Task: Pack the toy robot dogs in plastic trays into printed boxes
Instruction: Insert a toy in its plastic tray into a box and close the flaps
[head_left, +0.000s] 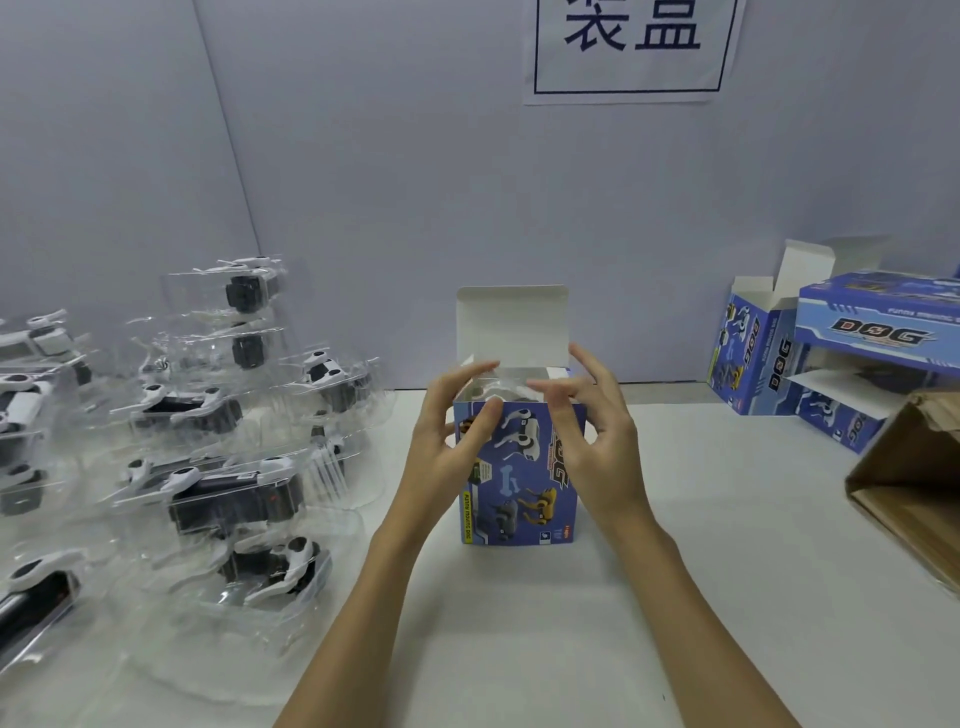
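Note:
A blue printed box (519, 483) stands upright at the table's middle, its white top lid flap (511, 325) raised at the back. Inside its open top a toy robot dog in a clear tray (506, 391) shows partly. My left hand (452, 441) is at the box's upper left corner, fingers extended over the rim and thumb on the front face. My right hand (592, 421) is at the upper right corner, fingers spread above the opening. Several more robot dogs in clear plastic trays (234, 493) lie piled on the left.
Printed boxes (831, 358), some with open flaps, are stacked at the back right. A brown cardboard carton (914, 478) lies on its side at the right edge. A grey wall with a paper sign (631, 47) closes the back.

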